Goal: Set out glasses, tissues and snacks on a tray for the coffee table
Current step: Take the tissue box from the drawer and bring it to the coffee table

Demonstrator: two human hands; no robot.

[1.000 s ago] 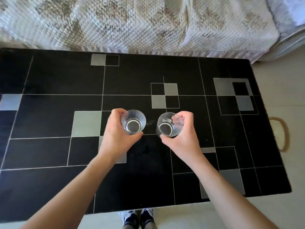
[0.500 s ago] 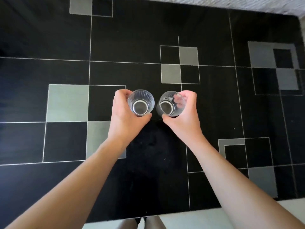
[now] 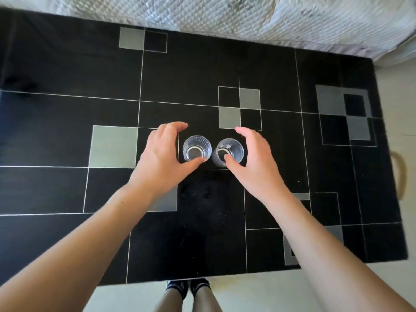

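Head view: my thumbs cover the near rims of both glasses, and my forearms run out of frame at the bottom. The worktop [image 3: 67, 75] is black with thin white lines and grey squares; a quilted cover [image 3: 225, 14] lies along its far edge, pale floor [image 3: 258, 293] near my feet. The left glass [image 3: 197, 148] and the right glass [image 3: 230, 152] stand upright, just beside each other, mid-worktop. My left hand [image 3: 162, 157] and right hand [image 3: 253, 162] flank them, fingers spread wide in loose curves, holding nothing; whether the thumbs touch the glasses, I cannot tell.
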